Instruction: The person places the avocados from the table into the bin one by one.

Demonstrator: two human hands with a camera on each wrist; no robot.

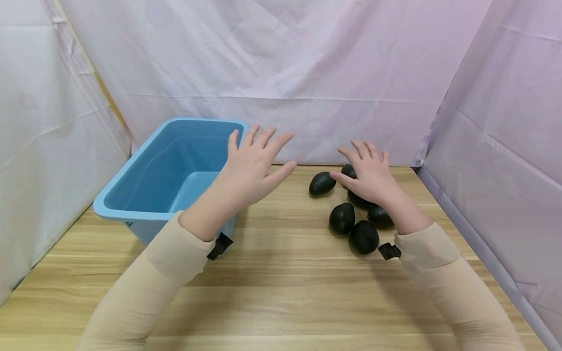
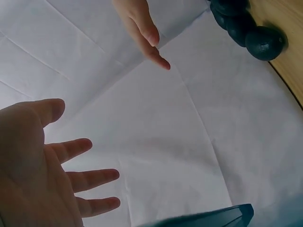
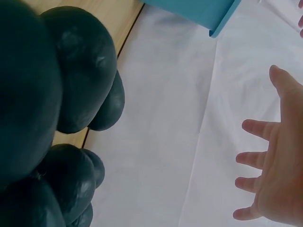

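From the head view, the left hand (image 1: 252,168) hovers with fingers spread and straight, holding nothing, just in front of the near right corner of the blue plastic tub (image 1: 145,192), which sits on the wooden table (image 1: 281,287) toward its left. The right hand (image 1: 371,175) hangs over a cluster of black egg-shaped objects (image 1: 342,218), fingers relaxed and extended; whether they touch the ones beneath cannot be told. The left wrist view shows the left palm (image 2: 33,175) with fingers fanned and empty against the white backdrop cloth (image 2: 189,142), and some of the black eggs in the top corner. In the right wrist view the black eggs (image 3: 80,90) loom close, their skin smooth and faintly glossy, while the right hand (image 3: 279,175) is spread and grasps nothing. They look hard, rounded, likely light and prone to rolling or slipping; cupping one around its widest middle seems the surest hold.
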